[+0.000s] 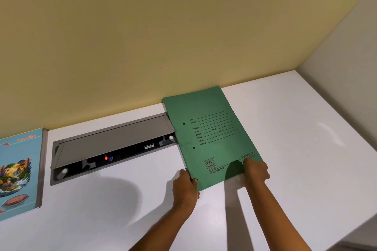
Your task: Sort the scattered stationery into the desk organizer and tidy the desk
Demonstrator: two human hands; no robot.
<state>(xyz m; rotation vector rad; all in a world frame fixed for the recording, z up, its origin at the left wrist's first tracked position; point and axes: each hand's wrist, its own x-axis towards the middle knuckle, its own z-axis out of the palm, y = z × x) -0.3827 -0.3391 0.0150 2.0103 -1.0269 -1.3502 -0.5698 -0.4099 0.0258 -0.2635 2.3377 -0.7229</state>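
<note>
A green spring file (212,132) with printed form lines lies on the white desk (295,128), its far edge against the yellow wall. My left hand (185,187) grips the file's near left corner, thumb on top. At the near right edge my right hand (256,170) pinches the file, fingers curled over it. No desk organizer is in view.
A grey cable flap (114,144) is set into the desk left of the file, open over a black socket strip with a red light; the file covers its right end. A blue illustrated notebook (19,171) lies at the far left. A pale side wall bounds the right.
</note>
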